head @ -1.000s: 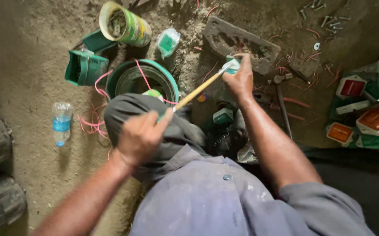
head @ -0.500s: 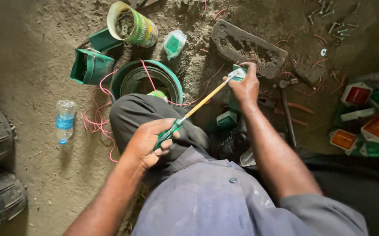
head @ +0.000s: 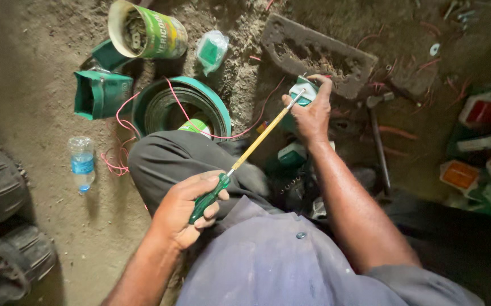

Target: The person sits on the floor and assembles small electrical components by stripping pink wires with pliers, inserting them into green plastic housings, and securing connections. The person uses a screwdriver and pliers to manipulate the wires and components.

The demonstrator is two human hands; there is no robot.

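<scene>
Left hand [head: 186, 207] is wrapped tight round the green handle of a long screwdriver [head: 251, 153], thumb on top, sitting just above the bent knee in dark trousers [head: 171, 161]. The yellow shaft runs up and to the right, and its tip meets a small green and white part [head: 304, 92] that the right hand [head: 312, 110] pinches between fingers and thumb, held out over the dirt floor [head: 47, 68]. Just behind that hand lies a grey slab [head: 319, 54]. Near the knee there's a green ring [head: 180, 107] with pink wire [head: 122, 122] trailing off it, then a tin can [head: 146, 31], a green box [head: 102, 93] and a plastic bottle [head: 82, 161] further left.
</scene>
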